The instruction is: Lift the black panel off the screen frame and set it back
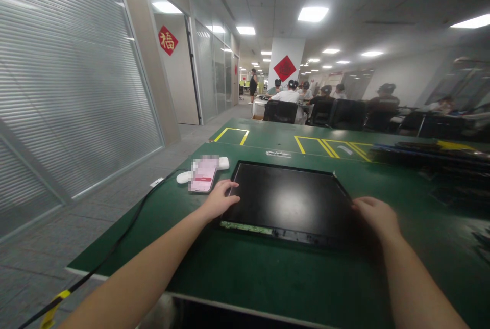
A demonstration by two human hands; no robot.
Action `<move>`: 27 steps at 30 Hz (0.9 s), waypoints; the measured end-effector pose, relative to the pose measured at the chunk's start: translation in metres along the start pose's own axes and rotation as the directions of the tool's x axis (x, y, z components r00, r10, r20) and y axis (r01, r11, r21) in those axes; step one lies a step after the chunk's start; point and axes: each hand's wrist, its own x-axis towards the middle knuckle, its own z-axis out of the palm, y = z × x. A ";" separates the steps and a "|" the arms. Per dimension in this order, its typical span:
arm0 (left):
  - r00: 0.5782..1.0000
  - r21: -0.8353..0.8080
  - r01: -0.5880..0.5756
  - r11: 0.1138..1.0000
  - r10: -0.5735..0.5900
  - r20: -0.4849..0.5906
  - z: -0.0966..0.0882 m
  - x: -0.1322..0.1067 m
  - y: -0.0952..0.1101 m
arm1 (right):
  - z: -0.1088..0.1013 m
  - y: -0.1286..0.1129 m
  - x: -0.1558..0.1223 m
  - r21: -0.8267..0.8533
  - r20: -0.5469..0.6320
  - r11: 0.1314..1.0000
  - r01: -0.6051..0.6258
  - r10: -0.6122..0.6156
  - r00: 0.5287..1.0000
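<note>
A black monitor screen [287, 199] lies face up before me, with a light reflected in its middle. Along its near edge a green strip [247, 227] shows at the left. My left hand [220, 200] grips the screen's left side, thumb and fingertips over the frame onto the front. At the right side my right hand [377, 215] is closed on the edge, its thumb side on top and the other fingers hidden underneath. Whether the screen rests fully on the table or is slightly raised, I cannot tell.
On the green table [145, 247], a phone [202, 181] and white rounded items [184, 178] lie left of the screen. Yellow tape outlines [245, 137] mark the far part. Dark flat panels [429, 153] are stacked at right. A black cable [130, 227] crosses the left edge. People sit beyond.
</note>
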 end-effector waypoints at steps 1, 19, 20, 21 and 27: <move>1.000 0.021 -0.018 1.000 0.018 0.019 0.000 -0.002 0.002 | 0.001 0.001 0.001 -0.004 -0.007 1.000 0.017 -0.017 1.000; 0.821 0.133 -0.426 0.895 0.320 0.473 -0.036 -0.015 0.027 | 0.000 0.003 0.004 -0.020 0.023 1.000 -0.004 0.005 1.000; 0.818 0.133 -0.433 0.891 0.327 0.473 -0.036 -0.014 0.027 | 0.000 0.002 0.003 -0.019 0.030 1.000 -0.013 0.014 0.999; 0.816 0.135 -0.442 0.887 0.335 0.471 -0.036 -0.014 0.026 | -0.001 0.001 0.003 -0.019 0.036 1.000 -0.020 0.021 0.999; 0.767 0.170 -0.513 0.841 0.361 0.530 -0.034 -0.010 0.023 | -0.001 0.000 0.001 -0.029 0.042 0.999 -0.022 0.024 0.999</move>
